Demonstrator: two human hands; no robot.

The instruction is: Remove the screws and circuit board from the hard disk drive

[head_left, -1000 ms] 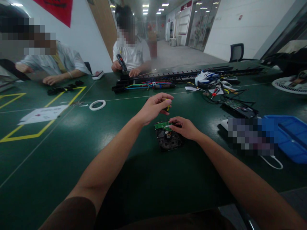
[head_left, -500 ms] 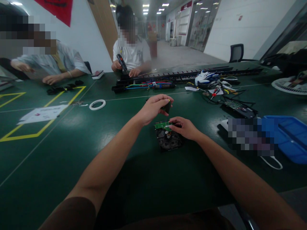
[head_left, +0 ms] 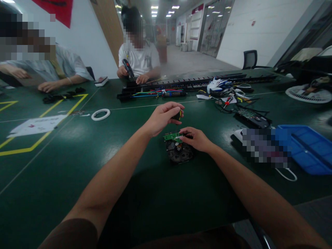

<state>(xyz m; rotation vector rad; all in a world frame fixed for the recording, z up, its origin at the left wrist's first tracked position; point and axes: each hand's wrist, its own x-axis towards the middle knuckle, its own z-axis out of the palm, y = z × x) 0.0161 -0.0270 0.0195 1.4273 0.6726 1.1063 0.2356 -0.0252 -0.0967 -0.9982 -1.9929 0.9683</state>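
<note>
In front of me on the green table (head_left: 145, 197) lies a hard disk drive (head_left: 180, 153), dark, with a green circuit board (head_left: 171, 137) along its far end. My right hand (head_left: 193, 137) rests at the drive's right far corner, its fingers pressed on the edge of the board. Above the board, my left hand (head_left: 166, 117) is closed around a screwdriver (head_left: 178, 116) with a short black-and-yellow handle. The fingers cover most of that handle, and its tip is hard to make out.
A white ring (head_left: 100, 114) and printed paper (head_left: 36, 125) lie left. Right are a blue tray (head_left: 311, 148), a black device with a circuit board (head_left: 252, 117), gloves (head_left: 218, 85) and loose tools. Long black rails (head_left: 192, 83) lie before a co-worker (head_left: 138, 57) holding a power screwdriver.
The view has shifted slightly, so most things sit a little further left. My left hand has tilted the screwdriver handle somewhat; my right hand stays on the drive.
</note>
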